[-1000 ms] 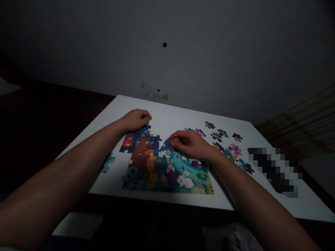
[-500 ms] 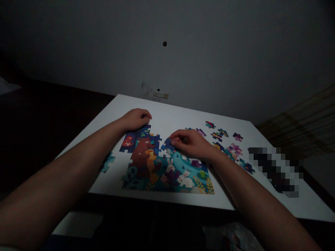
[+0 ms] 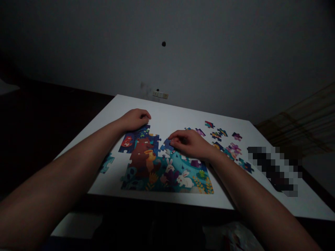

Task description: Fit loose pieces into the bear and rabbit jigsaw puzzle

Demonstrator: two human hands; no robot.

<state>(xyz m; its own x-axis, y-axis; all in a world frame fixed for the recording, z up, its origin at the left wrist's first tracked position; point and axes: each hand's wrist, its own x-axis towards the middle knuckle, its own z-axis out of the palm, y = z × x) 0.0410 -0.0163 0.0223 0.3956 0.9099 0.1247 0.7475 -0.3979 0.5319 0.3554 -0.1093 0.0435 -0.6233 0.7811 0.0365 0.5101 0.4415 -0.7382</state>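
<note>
On the table (image 3: 167, 113) — unfinished animal jigsaw (image 3: 143, 162)

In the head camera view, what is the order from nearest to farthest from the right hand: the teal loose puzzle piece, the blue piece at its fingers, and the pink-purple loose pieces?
From the right hand:
1. Blue puzzle piece: on the hand's left, under its fingers.
2. Pink-purple loose pieces: on its right.
3. Teal loose puzzle piece: far to its left.

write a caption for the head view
Left hand at the top edge of a jigsaw puzzle on a white table, right hand on a blue piece
</note>
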